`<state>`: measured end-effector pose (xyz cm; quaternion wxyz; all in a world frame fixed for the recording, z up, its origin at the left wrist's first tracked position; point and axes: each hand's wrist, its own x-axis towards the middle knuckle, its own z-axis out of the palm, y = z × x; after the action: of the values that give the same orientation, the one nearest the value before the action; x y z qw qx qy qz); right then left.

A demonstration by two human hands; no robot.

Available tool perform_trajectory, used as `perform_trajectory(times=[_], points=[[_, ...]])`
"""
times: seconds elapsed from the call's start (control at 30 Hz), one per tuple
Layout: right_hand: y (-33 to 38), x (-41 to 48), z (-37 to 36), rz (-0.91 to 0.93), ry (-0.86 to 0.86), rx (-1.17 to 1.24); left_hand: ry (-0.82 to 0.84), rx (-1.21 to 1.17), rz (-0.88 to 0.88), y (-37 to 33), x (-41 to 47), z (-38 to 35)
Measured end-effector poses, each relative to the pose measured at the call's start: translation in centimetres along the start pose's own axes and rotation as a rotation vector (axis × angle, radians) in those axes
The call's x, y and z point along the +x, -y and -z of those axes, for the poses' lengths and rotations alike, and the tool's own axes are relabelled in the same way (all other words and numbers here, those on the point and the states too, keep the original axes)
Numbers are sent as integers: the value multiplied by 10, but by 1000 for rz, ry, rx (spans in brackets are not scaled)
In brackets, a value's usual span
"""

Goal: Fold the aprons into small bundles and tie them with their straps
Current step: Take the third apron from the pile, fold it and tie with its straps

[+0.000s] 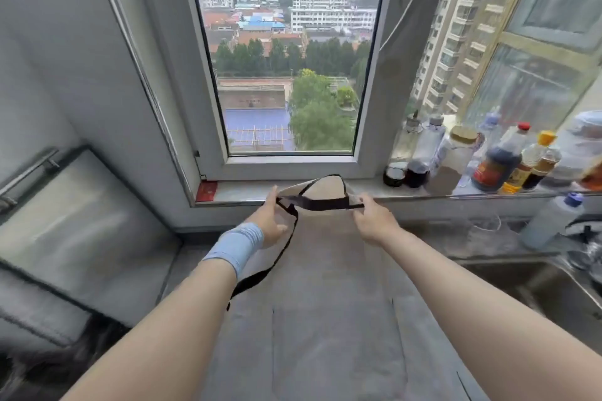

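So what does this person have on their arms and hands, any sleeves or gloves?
No sleeves show: the left arm and right arm are bare as far as the picture reaches. A pale blue wristband wraps the left wrist. The left hand and right hand wear no gloves, and no watch or ring is visible.

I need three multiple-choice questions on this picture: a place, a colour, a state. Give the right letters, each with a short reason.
1. Where do the bottles stand? A on the windowsill; B on a chair; C on the floor.
2. What colour is the strap? A red; B black; C yellow.
3. How is the apron now? A tied into a bundle; B spread out, top edge held up; C hung on a hook.
Answers: 1 A, they line the sill. 2 B, it hangs black below the left hand. 3 B, that hand and the right hand grip its top edge.
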<state>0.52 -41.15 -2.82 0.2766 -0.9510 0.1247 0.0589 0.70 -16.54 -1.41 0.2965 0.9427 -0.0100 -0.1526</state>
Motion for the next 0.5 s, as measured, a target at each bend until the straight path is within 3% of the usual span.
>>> perform_trajectory(times=[0.3,0.5], points=[[-51,-19,-158,141,486,-306,265,183,160,101,31,-108],[-76,-30,-199,77,617,-359,64,222,87,141,13,-149]])
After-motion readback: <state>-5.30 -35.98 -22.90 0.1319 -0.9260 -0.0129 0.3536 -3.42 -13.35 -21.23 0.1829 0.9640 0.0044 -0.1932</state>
